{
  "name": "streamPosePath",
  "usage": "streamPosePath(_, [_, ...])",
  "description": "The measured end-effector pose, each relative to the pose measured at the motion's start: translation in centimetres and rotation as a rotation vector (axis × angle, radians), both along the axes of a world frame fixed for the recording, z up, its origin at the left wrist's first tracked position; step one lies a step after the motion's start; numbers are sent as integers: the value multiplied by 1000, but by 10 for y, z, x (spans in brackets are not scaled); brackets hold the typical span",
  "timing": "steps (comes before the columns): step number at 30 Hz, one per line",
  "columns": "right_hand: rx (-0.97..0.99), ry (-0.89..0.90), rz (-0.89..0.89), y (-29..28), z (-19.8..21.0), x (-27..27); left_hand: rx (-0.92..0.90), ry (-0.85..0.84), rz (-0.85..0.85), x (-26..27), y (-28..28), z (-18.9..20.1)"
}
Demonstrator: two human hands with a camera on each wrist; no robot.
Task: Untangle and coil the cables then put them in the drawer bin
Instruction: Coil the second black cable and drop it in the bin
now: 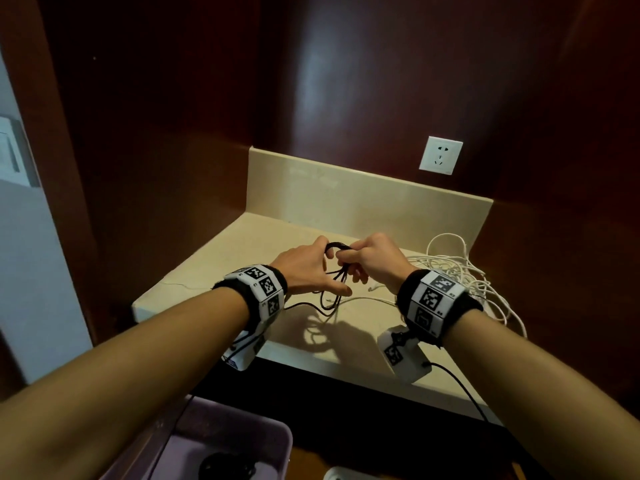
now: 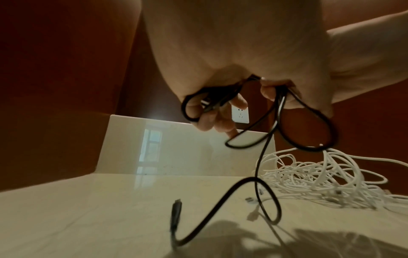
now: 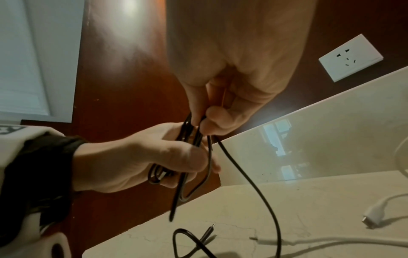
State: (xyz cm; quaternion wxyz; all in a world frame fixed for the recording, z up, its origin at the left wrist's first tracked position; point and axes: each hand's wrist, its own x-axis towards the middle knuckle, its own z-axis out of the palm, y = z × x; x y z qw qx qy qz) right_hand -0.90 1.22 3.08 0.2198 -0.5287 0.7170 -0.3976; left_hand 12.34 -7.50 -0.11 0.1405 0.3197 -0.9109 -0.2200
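Note:
A thin black cable (image 1: 337, 271) is partly looped and held above the beige counter (image 1: 214, 268). My left hand (image 1: 311, 268) grips the loops (image 2: 192, 108), which wrap round its fingers (image 3: 167, 157). My right hand (image 1: 370, 261) pinches several strands (image 3: 198, 129) at the top of the bundle. The cable's free tail (image 2: 220, 206) hangs to the counter and ends in a small plug (image 2: 176, 207). A tangled heap of white cables (image 1: 460, 275) lies on the counter's right side (image 2: 326, 176). The purple drawer bin (image 1: 221, 448) stands below the counter at lower left.
A white wall socket (image 1: 440, 155) sits on the dark wood panel above the counter's backsplash. White cable ends with plugs (image 3: 373, 216) lie near the counter's front. A dark object (image 1: 225, 465) lies in the bin. Wood walls close in the counter on both sides.

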Motion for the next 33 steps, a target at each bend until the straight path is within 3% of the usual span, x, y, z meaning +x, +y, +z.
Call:
streamPosePath(4, [-34, -103, 17, 2, -2, 0, 77, 94, 8, -7, -2, -4])
streamPosePath(8, [-56, -158, 43, 3, -3, -3, 259, 278, -87, -10, -5, -7])
streamPosePath(13, [-67, -168, 56, 6, -1, -5, 372, 346, -151, -12, -5, -4])
streamPosePath(24, [-45, -67, 42, 8, -1, -17, 426, 238, -105, -18, 4, 0])
streamPosePath(33, [61, -28, 66, 17, 5, -23, 244, 116, -95, -22, 11, 2])
